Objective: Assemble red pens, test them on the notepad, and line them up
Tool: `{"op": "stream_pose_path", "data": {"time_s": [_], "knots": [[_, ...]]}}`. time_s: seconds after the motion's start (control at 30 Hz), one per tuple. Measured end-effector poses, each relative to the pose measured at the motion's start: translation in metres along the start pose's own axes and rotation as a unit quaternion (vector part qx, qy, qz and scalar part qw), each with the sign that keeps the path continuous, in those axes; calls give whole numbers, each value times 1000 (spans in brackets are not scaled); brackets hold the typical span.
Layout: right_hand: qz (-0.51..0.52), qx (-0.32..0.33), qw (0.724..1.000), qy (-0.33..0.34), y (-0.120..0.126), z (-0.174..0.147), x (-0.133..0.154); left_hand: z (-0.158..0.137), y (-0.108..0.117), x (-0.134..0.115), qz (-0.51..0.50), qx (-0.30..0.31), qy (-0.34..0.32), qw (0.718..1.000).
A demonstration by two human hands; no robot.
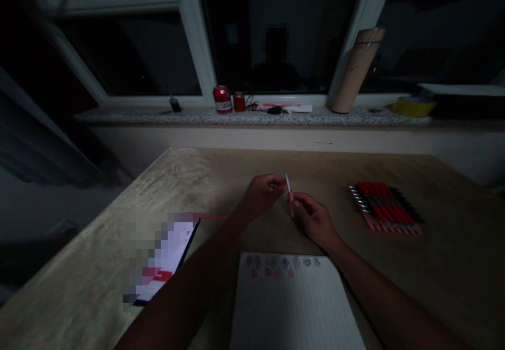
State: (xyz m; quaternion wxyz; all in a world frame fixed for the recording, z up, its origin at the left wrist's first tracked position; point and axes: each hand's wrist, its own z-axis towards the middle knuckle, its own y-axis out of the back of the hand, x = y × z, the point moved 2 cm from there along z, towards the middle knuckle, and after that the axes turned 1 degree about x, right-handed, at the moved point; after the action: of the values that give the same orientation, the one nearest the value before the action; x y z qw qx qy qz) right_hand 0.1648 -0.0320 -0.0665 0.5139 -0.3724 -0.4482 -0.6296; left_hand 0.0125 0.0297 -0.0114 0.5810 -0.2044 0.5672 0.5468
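One left hand (260, 195) and one right hand (319, 223) showed at the frame's centre, with one pen (291, 197). One notebook (294, 308) lay bottom centre, one tablet (177, 249) lower left. One can (223, 101), one jar (239, 102) and one cardboard tube (357, 71) stood higher up. The pen cluster (389, 209) at right blurred past counting.

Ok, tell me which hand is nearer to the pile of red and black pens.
Right. The right hand is to the left of the pile of pens, apart from it; the left hand is farther left, beyond the right hand.
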Motion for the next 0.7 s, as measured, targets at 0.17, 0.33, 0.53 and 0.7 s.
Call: {"op": "stream_pose_path", "data": {"time_s": [0.17, 0.33, 0.53, 0.7], "knots": [[-3, -2, 1000, -10, 0, 0, 0, 1, 29, 14, 201, 47, 22, 978], [-9, -3, 1000, -7, 1, 0, -3, -2, 43, 25, 424, 98, 1, 900], [-14, -3, 1000, -6, 1, 0, -5, -5, 32, 42, 461, 190, -22, 866], [-6, -1, 1000, -7, 0, 0, -5, -3, 31, 41, 446, 183, -32, 875]]}}
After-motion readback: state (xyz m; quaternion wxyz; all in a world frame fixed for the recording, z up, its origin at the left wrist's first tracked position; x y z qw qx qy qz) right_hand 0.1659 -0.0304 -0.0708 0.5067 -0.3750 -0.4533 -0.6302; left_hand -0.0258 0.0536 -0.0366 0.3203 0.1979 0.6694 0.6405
